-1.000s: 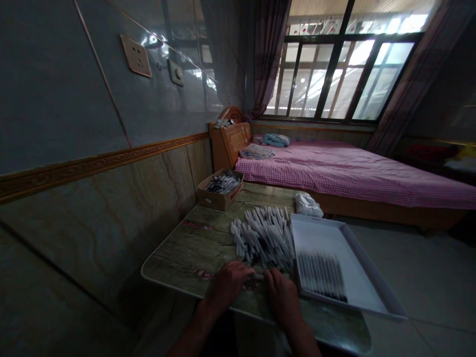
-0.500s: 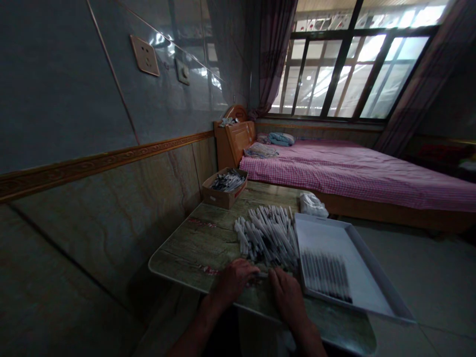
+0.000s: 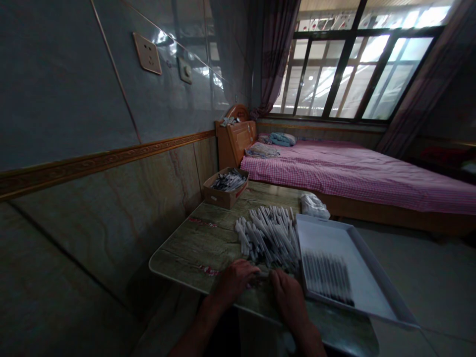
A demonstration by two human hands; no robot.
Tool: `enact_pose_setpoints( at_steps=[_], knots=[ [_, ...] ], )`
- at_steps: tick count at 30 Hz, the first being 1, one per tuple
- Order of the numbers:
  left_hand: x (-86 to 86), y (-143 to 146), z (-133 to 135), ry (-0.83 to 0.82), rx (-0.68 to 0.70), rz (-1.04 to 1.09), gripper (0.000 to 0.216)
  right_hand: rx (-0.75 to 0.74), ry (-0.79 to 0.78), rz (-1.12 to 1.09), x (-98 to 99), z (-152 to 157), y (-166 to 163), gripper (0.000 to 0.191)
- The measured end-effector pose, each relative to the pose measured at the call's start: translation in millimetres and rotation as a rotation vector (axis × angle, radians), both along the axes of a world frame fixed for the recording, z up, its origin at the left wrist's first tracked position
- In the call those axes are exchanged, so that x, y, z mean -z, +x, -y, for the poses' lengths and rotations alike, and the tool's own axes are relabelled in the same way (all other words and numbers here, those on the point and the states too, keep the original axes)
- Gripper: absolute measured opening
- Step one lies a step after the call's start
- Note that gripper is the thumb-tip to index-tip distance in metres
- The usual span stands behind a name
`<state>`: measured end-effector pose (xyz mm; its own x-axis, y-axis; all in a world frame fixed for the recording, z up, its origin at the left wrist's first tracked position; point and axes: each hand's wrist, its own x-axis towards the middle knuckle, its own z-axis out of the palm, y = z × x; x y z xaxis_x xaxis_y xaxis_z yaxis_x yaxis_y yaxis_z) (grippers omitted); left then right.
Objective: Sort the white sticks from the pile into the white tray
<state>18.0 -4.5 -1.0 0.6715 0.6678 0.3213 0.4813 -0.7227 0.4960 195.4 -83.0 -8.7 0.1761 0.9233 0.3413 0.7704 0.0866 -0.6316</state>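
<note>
Barely shifted are the left hand [image 3: 236, 283] and right hand [image 3: 288, 300], their fingers [image 3: 253, 274] held together at the near edge of a heap of white pens [image 3: 266, 235]; whether a pen is clamped cannot be told. That heap is left on the tabletop [image 3: 186, 253], beside a white tray [image 3: 375, 277].

Head-worn camera faces forward and down over the left hand [image 3: 236, 283] and right hand [image 3: 288, 300].

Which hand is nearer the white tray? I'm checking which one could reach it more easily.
The right hand is nearer, resting on the table just beside the white tray's left edge. The left hand is farther away, beyond the right hand, at the near end of the pile of pens.
</note>
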Motion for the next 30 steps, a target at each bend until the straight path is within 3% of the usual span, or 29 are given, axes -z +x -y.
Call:
enact_pose_setpoints(
  at_steps=[4,10,15,23,30],
  knots=[
    [-0.4,-0.6,0.5,0.005,0.0,0.008,0.027,0.003,0.01,-0.059,-1.9,1.6,-0.8,0.049],
    [-1.6,0.2,1.4,0.008,0.011,0.007,0.027,0.031,0.028,-0.002,2.4,-1.3,-0.1,0.062],
    [-2.2,-0.1,2.2,0.006,0.02,0.021,0.027,-0.002,0.052,0.012,1.6,0.4,0.1,0.052],
    [5.5,1.7,-0.7,0.052,0.05,0.018,0.024,0.0,0.059,0.124,5.9,-1.3,-1.4,0.054],
    [1.3,-0.5,1.8,0.098,0.087,-0.007,0.029,-0.015,0.039,0.237,7.5,-0.6,-0.2,0.055]
  ],
)
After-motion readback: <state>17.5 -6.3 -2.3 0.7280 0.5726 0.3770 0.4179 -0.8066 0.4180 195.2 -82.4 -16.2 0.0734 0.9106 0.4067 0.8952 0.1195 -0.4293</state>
